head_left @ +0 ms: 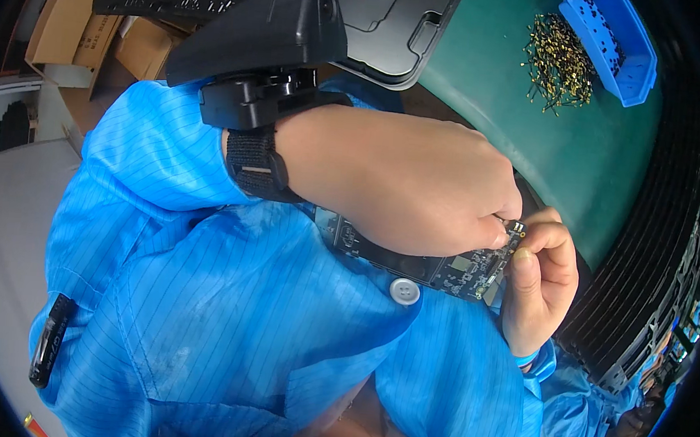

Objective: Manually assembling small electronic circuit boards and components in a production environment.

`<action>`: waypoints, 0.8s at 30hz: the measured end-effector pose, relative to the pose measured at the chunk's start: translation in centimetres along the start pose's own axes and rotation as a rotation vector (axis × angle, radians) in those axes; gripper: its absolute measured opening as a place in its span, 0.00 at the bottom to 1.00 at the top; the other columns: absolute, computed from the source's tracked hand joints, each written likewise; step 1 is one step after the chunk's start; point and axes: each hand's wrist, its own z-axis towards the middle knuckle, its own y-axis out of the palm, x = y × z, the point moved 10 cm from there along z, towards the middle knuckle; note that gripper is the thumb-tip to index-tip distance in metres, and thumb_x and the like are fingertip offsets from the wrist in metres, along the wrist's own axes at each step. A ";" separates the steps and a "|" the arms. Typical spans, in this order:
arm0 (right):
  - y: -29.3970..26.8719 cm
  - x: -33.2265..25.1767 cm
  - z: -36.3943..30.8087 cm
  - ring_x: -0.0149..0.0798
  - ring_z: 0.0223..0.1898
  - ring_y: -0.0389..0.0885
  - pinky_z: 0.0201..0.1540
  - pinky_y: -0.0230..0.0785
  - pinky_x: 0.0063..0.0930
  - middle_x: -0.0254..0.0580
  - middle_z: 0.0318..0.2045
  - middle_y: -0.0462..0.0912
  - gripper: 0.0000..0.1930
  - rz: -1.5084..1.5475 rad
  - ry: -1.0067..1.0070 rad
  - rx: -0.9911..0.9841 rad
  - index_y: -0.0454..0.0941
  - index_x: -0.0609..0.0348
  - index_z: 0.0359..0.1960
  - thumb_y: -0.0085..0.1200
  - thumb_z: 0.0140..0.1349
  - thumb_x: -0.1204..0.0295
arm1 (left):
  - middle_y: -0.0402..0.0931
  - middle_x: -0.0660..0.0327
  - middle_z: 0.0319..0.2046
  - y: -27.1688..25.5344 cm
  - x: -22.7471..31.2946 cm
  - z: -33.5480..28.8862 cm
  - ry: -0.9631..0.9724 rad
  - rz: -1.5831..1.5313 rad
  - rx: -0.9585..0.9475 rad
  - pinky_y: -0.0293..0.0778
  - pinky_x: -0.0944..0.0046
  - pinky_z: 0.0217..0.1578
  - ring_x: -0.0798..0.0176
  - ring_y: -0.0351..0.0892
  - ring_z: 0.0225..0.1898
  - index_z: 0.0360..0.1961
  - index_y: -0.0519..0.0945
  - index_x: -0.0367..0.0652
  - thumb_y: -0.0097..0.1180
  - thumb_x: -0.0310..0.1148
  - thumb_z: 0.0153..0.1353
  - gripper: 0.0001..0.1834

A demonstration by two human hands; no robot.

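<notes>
Black rectangular circuit board held between both hands.
Left hand: fingers clamped at the board's upper right corner. Right hand: fingers clamped on its right edge, presumably for steadiness.

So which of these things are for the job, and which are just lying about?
For the job:
dark rectangular circuit board, handled by left hand and right hand
perhaps small black-and-gold parts and blue plastic bin

Seemingly just lying about:
brown cardboard box
black moulded plastic tray
</notes>
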 end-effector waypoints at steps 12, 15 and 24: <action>1.1 -4.0 0.0 0.39 0.26 0.70 0.39 0.67 0.34 0.41 0.24 0.71 0.07 -0.671 -0.324 -0.050 0.69 0.61 0.27 0.56 0.48 0.80 | 0.68 0.48 0.15 0.1 -0.4 -0.2 -0.072 -0.019 0.014 0.62 0.53 0.22 0.45 0.69 0.20 0.19 0.69 0.35 0.46 0.33 0.55 0.13; 1.2 -4.3 -0.2 0.40 0.26 0.71 0.41 0.68 0.38 0.41 0.23 0.72 0.08 -0.725 -0.339 -0.045 0.70 0.61 0.27 0.56 0.47 0.81 | 0.67 0.49 0.14 0.2 -0.2 -0.2 -0.055 -0.002 0.018 0.62 0.53 0.21 0.45 0.69 0.19 0.18 0.69 0.36 0.46 0.33 0.55 0.13; 1.2 -4.5 -0.2 0.39 0.26 0.71 0.42 0.68 0.40 0.40 0.22 0.72 0.08 -0.748 -0.337 -0.035 0.70 0.60 0.27 0.56 0.47 0.81 | 0.66 0.49 0.12 0.0 0.3 0.0 -0.029 0.025 0.010 0.62 0.52 0.21 0.45 0.68 0.18 0.17 0.68 0.36 0.46 0.33 0.55 0.13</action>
